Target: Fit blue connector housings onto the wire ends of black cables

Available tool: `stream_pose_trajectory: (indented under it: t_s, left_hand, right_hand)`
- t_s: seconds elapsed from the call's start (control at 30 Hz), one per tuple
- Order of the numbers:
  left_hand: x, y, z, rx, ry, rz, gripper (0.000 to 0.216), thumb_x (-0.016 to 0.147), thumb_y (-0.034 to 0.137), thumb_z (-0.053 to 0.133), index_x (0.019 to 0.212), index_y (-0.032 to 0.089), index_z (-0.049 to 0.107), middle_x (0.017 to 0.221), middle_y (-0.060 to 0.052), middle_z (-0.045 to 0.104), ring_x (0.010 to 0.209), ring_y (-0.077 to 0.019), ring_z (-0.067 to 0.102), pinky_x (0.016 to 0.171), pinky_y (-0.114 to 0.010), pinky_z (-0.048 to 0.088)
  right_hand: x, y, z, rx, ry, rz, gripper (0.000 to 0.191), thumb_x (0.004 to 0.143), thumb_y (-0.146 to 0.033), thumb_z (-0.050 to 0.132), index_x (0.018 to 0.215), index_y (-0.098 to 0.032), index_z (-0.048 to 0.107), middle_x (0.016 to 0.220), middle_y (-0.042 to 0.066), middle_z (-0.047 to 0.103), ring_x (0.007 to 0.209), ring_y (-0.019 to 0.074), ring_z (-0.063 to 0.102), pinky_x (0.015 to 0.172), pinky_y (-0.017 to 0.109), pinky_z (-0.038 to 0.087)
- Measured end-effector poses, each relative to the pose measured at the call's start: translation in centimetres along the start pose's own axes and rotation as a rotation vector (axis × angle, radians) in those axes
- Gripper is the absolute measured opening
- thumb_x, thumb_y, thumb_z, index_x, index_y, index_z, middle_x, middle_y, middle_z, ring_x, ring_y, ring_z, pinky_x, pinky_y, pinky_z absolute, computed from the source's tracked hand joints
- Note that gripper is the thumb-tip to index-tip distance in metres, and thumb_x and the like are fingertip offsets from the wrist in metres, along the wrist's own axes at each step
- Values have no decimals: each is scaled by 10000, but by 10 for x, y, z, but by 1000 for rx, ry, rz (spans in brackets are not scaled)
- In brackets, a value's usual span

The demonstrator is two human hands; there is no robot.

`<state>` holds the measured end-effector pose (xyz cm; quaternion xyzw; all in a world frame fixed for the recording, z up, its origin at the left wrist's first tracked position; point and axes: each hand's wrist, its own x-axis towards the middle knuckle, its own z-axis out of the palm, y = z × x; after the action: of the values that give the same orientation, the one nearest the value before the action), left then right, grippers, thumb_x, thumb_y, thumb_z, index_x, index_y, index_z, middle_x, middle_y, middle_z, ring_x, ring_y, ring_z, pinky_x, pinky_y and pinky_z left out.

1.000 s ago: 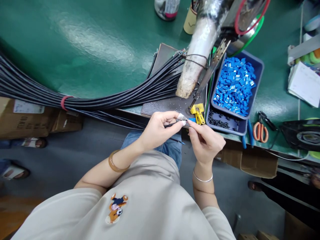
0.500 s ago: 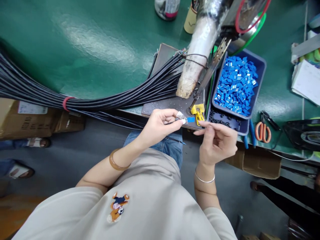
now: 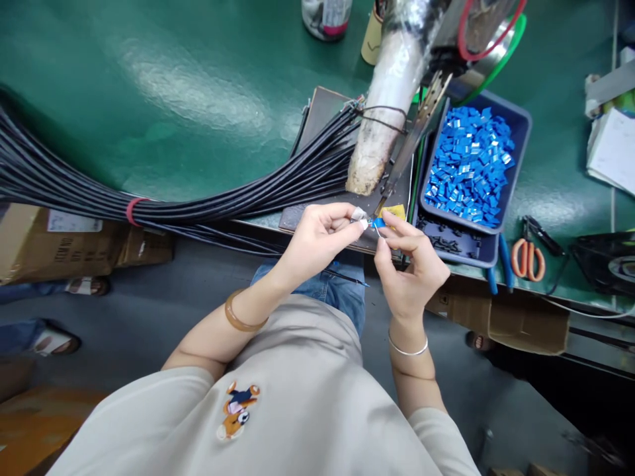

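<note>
My left hand (image 3: 325, 235) pinches the wire end of a cable between thumb and index finger, both tips wearing white covers. A small blue connector piece (image 3: 379, 223) sits at that end, just beyond the fingertips. My right hand (image 3: 409, 261) is closed right beside it, a thin pale wire-like strand (image 3: 377, 231) at its fingertips, close to the blue piece. Just above my fingers, the metal tip of a mounted tool resembling a soldering iron (image 3: 389, 188) points down. A yellow block (image 3: 394, 211) is partly hidden behind my right hand.
A bundle of black cables (image 3: 198, 210), tied with a red band (image 3: 133, 210), runs in from the left. Right of my hands are a bin of blue pieces (image 3: 471, 165), a lower bin of black parts (image 3: 449, 241) and orange-handled scissors (image 3: 528, 258). A wrapped duct (image 3: 374, 132) hangs overhead.
My right hand has moved left and up, bringing its fingertips to the blue connector piece. My left hand has shifted slightly up. The yellow block is now more covered.
</note>
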<state>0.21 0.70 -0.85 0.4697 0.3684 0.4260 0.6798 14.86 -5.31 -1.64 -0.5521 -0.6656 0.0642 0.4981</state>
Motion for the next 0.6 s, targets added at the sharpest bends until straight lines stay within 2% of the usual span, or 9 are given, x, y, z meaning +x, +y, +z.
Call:
stream_pose_trajectory:
  t_s: [0.17,0.47,0.6]
  left_hand:
    - [4,1,1,-66,-10,-16,200,741,287,751,705,127,636,647,26,573,552,-48,474,546,-183,377]
    - [5,3,0,-96,-31,11,139,773,257,732,769,126,684,683,18,613,556,-41,489,542,-163,400]
    - [5,2,-2,-77,-31,-29,172,760,286,747,752,130,675,675,15,603,555,-47,486,536,-168,400]
  right_hand:
    - [4,-1,0,38,-11,48,84,869,-131,642,860,-205,603,1180,82,736,1004,212,748,850,388,666]
    - [10,-4,-3,37,-19,12,100,853,-110,654,871,-207,637,1178,75,738,1029,218,741,850,397,670]
    - [9,-5,-4,33,-33,36,95,857,-119,643,852,-210,621,1191,78,732,1001,210,746,849,404,671]
